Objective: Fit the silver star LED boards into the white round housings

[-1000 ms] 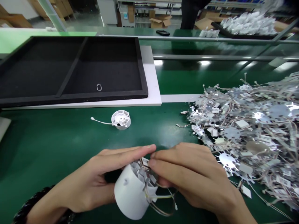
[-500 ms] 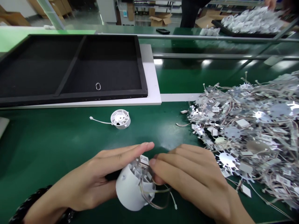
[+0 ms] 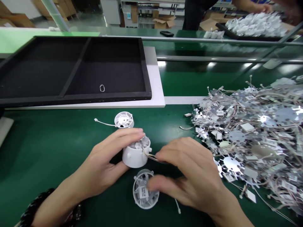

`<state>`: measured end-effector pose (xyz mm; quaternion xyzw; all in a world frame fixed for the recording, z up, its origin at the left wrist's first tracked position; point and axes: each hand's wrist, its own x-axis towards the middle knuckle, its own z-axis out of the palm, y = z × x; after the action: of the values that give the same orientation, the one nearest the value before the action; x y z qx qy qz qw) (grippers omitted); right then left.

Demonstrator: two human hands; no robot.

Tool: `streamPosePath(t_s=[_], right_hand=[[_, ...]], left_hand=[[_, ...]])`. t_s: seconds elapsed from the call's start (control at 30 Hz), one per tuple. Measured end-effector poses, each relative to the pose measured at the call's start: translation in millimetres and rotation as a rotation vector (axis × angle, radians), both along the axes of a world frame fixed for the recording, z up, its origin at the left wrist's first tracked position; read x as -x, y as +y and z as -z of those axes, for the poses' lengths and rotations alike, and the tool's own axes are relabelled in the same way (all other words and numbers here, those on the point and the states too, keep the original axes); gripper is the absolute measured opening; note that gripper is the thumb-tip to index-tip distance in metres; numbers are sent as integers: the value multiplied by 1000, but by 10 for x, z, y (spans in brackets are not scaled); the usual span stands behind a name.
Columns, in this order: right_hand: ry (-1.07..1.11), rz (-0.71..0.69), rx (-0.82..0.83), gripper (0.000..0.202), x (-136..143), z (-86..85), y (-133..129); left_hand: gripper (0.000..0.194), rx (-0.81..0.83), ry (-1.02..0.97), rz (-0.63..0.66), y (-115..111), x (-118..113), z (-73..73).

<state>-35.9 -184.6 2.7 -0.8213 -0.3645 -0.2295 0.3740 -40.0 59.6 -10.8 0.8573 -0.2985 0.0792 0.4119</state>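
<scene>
My left hand is closed around the side of a white round fan housing, its fingers across the top and thumb low at the side. Thin wires run from the housing's right side to the curled fingers of my right hand, which appear to grip them. The right thumb is blurred and overlaps the edge of a second round fan with a labelled centre, lying nearer to me. From under that hand a white connector lead sticks out. Behind the housing lies another small white fan with its lead stretched left.
A large heap of metal discs with wires covers the right side. At the back left lies a black divided tray on a white board. Beyond the rail are a phone, a heap of white parts and another person's hand.
The housing has moved up and away from me and stands more upright. My right hand has come off its top to the wires. The second fan beneath is now uncovered.
</scene>
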Motion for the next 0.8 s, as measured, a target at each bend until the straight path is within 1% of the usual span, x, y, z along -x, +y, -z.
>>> streamPosePath(t_s=[0.1,0.17,0.23,0.37,0.47,0.53,0.6,0.63,0.73,0.77,0.8], right_hand=[[-36,28,49,15,20,23,28],[-12,40,39,14,30,39,40],[87,32,2,14,41,49,51],[375,-28,-131,12,61,42,81],[473,-57,-217,12,64,25,111],[492,-76,-253,13,60,14,129],[507,-70,-278,13,58,5,141],[513,-59,-284,13,58,3,143],[515,-22,-261,13,60,7,140],[501,-15,-239,13,58,15,137],[482,-11,-213,13,53,28,134]], left_hand=[[41,-38,-65,-39,-35,-12,57],[38,-78,-101,-51,-50,-19,83],[36,-137,-152,-62,-57,-25,99],[37,-275,-256,-97,-59,-33,98],[38,-343,-303,-106,-61,-29,81],[41,-348,-302,-94,-56,-15,74],[43,-300,-240,-76,-40,5,65],[43,-272,-178,-63,-29,14,57],[54,-203,42,-37,11,15,25],[51,-180,94,-46,23,2,17],[44,-151,123,-61,34,-16,13]])
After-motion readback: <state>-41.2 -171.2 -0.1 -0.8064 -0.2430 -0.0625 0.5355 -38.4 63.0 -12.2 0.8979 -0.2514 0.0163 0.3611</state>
